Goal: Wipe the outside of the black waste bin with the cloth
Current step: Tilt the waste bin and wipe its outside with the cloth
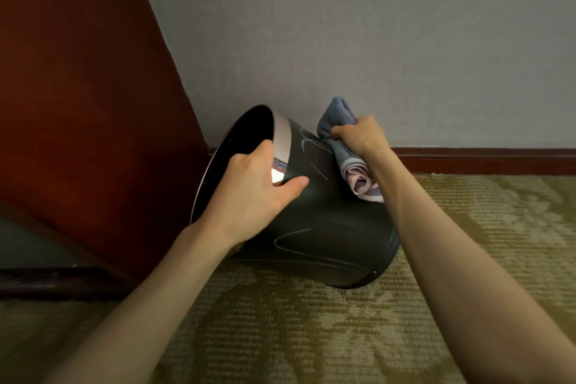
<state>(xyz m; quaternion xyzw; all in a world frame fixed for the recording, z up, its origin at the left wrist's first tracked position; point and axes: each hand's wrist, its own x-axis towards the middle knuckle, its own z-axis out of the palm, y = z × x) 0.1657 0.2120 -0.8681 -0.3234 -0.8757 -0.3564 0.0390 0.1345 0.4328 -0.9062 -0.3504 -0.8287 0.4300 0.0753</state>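
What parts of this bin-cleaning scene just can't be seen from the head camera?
- Bin far side and underside: turned away, facing the wall and carpet.
- Bin's inside: dark, contents unclear.
- Left hand fingertips: curled over the rim, hidden inside.
- Cloth middle: bunched inside the right hand.
- Whether the cloth touches the bin: unclear.

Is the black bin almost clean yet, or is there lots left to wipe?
Lots left, it seems. The black waste bin is tipped over on the carpet, steadied at its rim by the left hand. The right hand presses the bunched cloth against the upper side. Pale scribble marks show on the side facing us, so wiping looks barely started. The far side is hidden.
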